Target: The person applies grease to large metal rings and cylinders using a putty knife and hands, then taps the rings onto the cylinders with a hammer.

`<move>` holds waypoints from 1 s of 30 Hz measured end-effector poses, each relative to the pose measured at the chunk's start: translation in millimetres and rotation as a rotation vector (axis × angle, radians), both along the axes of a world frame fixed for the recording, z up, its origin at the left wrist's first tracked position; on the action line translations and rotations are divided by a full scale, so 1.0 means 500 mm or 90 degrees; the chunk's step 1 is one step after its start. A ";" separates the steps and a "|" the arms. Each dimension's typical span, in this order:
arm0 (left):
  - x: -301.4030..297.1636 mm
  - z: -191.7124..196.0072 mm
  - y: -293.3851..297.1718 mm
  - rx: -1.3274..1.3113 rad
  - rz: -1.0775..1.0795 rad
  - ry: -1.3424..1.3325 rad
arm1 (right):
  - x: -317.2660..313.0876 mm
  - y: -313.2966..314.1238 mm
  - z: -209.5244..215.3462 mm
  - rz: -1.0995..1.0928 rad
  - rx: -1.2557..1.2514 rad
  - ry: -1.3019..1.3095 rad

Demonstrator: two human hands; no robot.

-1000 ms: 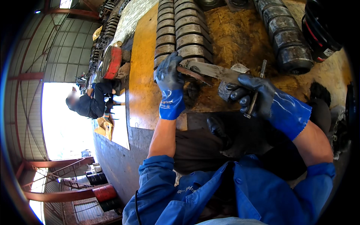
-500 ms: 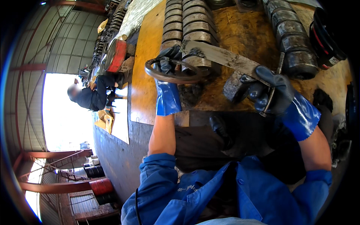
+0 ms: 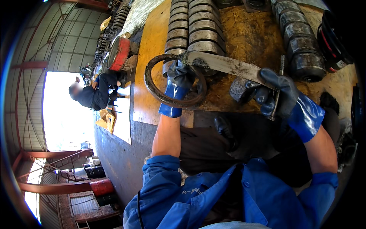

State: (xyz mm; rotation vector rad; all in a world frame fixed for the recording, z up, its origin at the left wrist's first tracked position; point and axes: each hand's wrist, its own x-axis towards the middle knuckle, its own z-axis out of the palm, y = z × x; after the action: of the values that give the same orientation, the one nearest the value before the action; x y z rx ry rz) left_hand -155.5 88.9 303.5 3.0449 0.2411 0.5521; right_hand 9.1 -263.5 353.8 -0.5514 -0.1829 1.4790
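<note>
Workshop board (image 3: 152, 57): left hand (image 3: 179, 76) grips rusty ring (image 3: 152, 89).

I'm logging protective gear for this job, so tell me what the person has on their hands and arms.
Both the left hand and the right hand wear rubbery work gloves, dark and grimy over the fingers and palm, bright blue at the cuff. The forearms are bare between the glove cuffs and the blue work-jacket sleeves, which are pushed up toward the elbows.
</note>
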 end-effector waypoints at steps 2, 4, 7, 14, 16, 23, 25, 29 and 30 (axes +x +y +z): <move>0.007 0.003 -0.019 -0.052 -0.012 -0.038 | 0.000 -0.002 0.008 0.002 -0.024 -0.011; 0.020 0.002 -0.028 -0.186 -0.033 -0.104 | -0.001 0.000 0.003 -0.002 -0.039 -0.014; 0.024 0.027 -0.046 -0.152 -0.088 -0.083 | -0.006 0.003 0.012 -0.022 -0.065 -0.006; 0.026 0.072 -0.107 -0.307 -0.208 -0.023 | -0.002 0.001 0.006 -0.054 -0.083 -0.052; 0.038 0.116 -0.159 -1.202 -0.287 -0.054 | 0.004 -0.001 -0.009 -0.029 -0.064 -0.045; 0.051 0.078 -0.127 -1.328 -0.436 0.106 | 0.004 0.010 -0.013 -0.021 -0.074 0.023; 0.048 0.079 -0.143 -1.337 -0.402 0.077 | 0.012 0.004 -0.015 0.000 -0.046 0.035; 0.027 0.075 -0.163 -1.272 -0.276 0.064 | 0.010 0.003 -0.007 -0.014 -0.028 0.071; 0.025 0.076 -0.174 -1.283 -0.249 0.063 | 0.012 0.002 -0.009 -0.019 -0.033 0.062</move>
State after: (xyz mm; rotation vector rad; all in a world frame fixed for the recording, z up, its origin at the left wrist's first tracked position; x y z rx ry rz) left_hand -143.2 1.8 341.7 1.0733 0.0639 -0.0354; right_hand 15.1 -262.7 349.5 -0.5197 -0.0597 1.4810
